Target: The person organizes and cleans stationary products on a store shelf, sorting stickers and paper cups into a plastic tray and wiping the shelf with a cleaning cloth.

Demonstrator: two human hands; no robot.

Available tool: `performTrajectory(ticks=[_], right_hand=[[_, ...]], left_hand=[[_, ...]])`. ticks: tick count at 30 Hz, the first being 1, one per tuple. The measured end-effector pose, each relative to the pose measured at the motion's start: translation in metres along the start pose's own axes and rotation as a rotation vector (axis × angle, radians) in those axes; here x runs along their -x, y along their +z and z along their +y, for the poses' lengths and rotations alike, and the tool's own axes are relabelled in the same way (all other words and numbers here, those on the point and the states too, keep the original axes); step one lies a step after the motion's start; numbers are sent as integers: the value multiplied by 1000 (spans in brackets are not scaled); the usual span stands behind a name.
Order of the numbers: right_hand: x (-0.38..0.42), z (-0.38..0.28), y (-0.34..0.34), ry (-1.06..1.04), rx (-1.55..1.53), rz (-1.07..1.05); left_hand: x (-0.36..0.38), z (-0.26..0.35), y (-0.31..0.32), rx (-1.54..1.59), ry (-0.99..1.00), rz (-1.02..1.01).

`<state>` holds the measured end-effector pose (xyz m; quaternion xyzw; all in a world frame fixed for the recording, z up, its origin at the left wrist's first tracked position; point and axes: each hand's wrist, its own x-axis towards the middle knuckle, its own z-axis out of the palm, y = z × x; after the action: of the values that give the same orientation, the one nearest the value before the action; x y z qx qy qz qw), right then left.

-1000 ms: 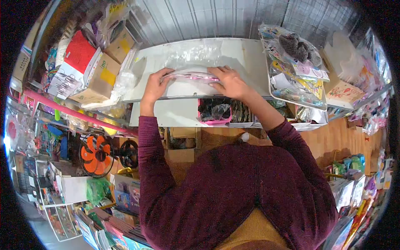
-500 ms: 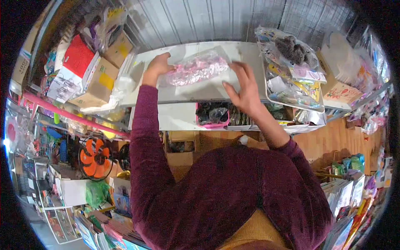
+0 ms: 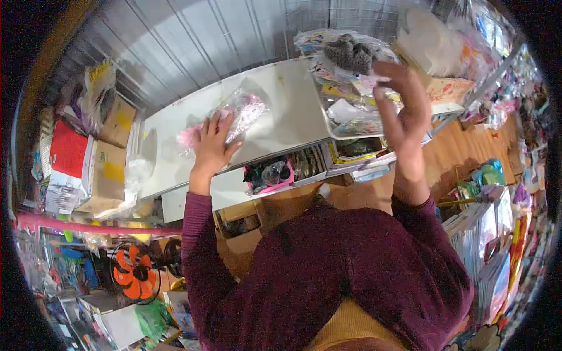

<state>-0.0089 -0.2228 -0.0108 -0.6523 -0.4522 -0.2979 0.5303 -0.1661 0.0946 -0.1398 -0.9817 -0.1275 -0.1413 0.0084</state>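
A pink item in a clear plastic bag (image 3: 250, 111) lies on the white shelf (image 3: 287, 111). My left hand (image 3: 213, 145) rests on the bag's left part with its fingers spread, pressing flat rather than gripping. My right hand (image 3: 405, 108) is raised over the right edge of a white tray (image 3: 351, 136), its fingers curved and apart, with nothing visible between them. Packets and a dark grey fuzzy item (image 3: 349, 54) in clear plastic fill the tray.
Cardboard boxes (image 3: 109, 172) and a red box (image 3: 69, 149) stand at the left. Below the shelf's front edge are a pink basket (image 3: 275, 188) and compartments of goods. An orange fan (image 3: 134, 272) is at the lower left, stacked books (image 3: 477, 245) at the right.
The view has turned toward the right. My right hand has left the bag's side and moved to the tray. My left hand has gone from the bag's edge onto its top.
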Motion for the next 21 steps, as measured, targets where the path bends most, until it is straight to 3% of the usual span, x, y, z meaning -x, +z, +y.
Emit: performTrajectory(ticks=[5, 7, 9, 11, 13, 15, 17, 19, 21], right_hand=[[-48, 28, -6, -134, 241, -59], [-61, 46, 8, -185, 388, -245], [-55, 81, 28, -161, 400, -347], [-39, 118, 43, -202, 562, -605], [-33, 134, 48, -289, 635, -576], [-35, 143, 45, -178, 551, -550], [-40, 128, 36, -201, 607, -494], [-60, 105, 26, 85, 578, -337], [-73, 73, 22, -83, 483, 18]], left_hand=[[0, 3, -4, 38, -14, -13], [1, -2, -9, 22, -43, -24], [3, -10, -15, 377, 30, 105], [11, -19, -34, 481, 30, 183], [20, -31, -41, 318, -39, 304], [34, -45, -22, 210, -107, 280], [49, -50, -9, -59, -352, 134], [56, -48, -4, -12, -377, 153], [59, -50, 9, 39, -334, 195]])
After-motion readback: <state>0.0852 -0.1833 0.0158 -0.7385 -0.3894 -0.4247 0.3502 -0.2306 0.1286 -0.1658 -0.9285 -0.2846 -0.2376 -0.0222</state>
